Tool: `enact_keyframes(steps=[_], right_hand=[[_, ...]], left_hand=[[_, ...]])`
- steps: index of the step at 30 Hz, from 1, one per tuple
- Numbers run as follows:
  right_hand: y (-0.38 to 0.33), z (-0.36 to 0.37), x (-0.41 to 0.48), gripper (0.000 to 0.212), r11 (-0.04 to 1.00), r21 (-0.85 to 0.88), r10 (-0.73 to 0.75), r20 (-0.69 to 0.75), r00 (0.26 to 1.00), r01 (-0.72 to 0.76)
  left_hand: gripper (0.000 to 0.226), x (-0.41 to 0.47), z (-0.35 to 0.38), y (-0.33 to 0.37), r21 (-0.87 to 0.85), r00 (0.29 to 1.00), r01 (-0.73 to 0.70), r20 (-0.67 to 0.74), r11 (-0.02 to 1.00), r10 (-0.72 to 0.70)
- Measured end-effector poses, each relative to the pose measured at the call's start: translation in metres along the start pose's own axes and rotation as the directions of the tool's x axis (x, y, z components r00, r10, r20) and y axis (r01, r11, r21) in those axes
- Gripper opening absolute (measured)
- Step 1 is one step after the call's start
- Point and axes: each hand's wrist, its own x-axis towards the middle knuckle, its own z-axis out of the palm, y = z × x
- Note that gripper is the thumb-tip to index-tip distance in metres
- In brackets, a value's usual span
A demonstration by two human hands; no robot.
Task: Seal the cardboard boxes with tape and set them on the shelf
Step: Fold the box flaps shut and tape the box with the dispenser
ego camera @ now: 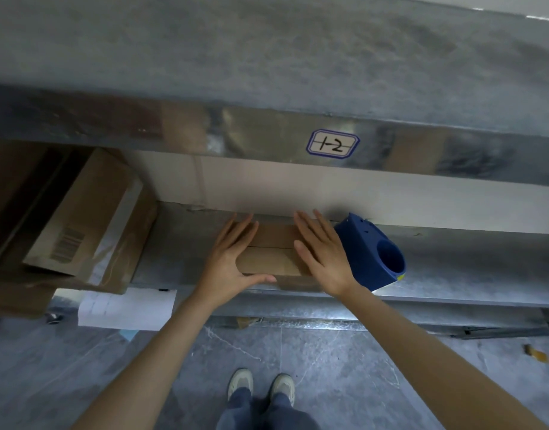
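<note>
Two hands, left hand and right hand, spread wide and flat on one small cardboard box on the metal shelf. Just right, one blue tape dispenser. Far left, one larger barcoded box.

The small brown cardboard box on the grey metal shelf shows only a central strip of its top; its nine o'clock end lies under the flat left hand, its three o'clock end under the flat right hand. Whether tape covers its centre seam cannot be told. The blue plastic tape dispenser is part-hidden at nine o'clock by the right hand; its tape roll is out of sight. The large brown cardboard carton is cut off by the frame's nine o'clock edge, its barcode label too blurred to read. Both forearms run off the six o'clock edge.
</note>
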Motion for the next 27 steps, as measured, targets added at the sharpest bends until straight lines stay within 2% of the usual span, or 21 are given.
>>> enact_keyframes(steps=[2, 4, 8, 12, 14, 16, 17, 19, 22, 25, 27], right_hand=[[0.0, 0.003, 0.0, 0.058, 0.971, 0.214, 0.123, -0.053, 0.991, -0.109], [-0.001, 0.005, 0.0, 0.047, 0.915, 0.374, 0.192, -0.078, 0.978, -0.149], [-0.002, 0.006, -0.002, 0.038, 0.82, 0.543, 0.269, -0.088, 0.959, -0.18], [-0.002, 0.006, -0.003, 0.044, 0.744, 0.634, 0.329, -0.073, 0.942, -0.21], [-0.001, 0.006, -0.003, 0.048, 0.772, 0.598, 0.325, -0.078, 0.942, -0.217], [-0.001, 0.006, -0.004, 0.047, 0.853, 0.491, 0.268, -0.122, 0.956, -0.177], [0.0, 0.006, -0.004, 0.047, 0.914, 0.387, 0.195, -0.16, 0.968, -0.12], [0.002, 0.005, -0.003, 0.05, 0.994, 0.09, -0.05, -0.191, 0.98, 0.068], [0.007, 0.0, -0.002, 0.056, 0.917, -0.207, -0.355, -0.026, 0.935, 0.342], [0.01, -0.004, 0.001, 0.059, 0.853, -0.289, -0.403, 0.162, 0.901, 0.434], [0.01, -0.004, 0.002, 0.056, 0.864, -0.283, -0.38, 0.175, 0.908, 0.416]], left_hand=[[0.114, 0.001, 0.002, 0.003, -0.098, 0.996, 0.081, -0.017, 0.992, -0.083], [0.12, 0.002, 0.002, 0.005, -0.16, 0.991, 0.124, -0.029, 0.979, -0.13], [0.119, 0.002, 0.001, 0.008, -0.267, 0.978, 0.185, -0.045, 0.946, -0.204], [0.112, 0.001, 0.002, 0.007, -0.299, 0.977, 0.184, -0.051, 0.936, -0.208], [0.107, 0.0, 0.002, 0.005, -0.272, 0.981, 0.169, -0.047, 0.947, -0.189], [0.106, -0.001, 0.001, 0.001, -0.194, 0.989, 0.128, -0.048, 0.973, -0.139], [0.104, -0.001, 0.0, -0.001, -0.125, 0.993, 0.098, -0.046, 0.987, -0.105], [0.099, 0.001, -0.002, -0.003, 0.047, 0.999, 0.002, -0.04, 0.999, 0.0], [0.087, 0.002, -0.003, -0.008, 0.189, 0.982, -0.179, -0.019, 0.965, 0.186], [0.08, 0.004, 0.0, -0.013, 0.215, 0.963, -0.258, -0.015, 0.942, 0.267], [0.081, 0.005, 0.0, -0.014, 0.2, 0.965, -0.255, -0.009, 0.946, 0.262]])
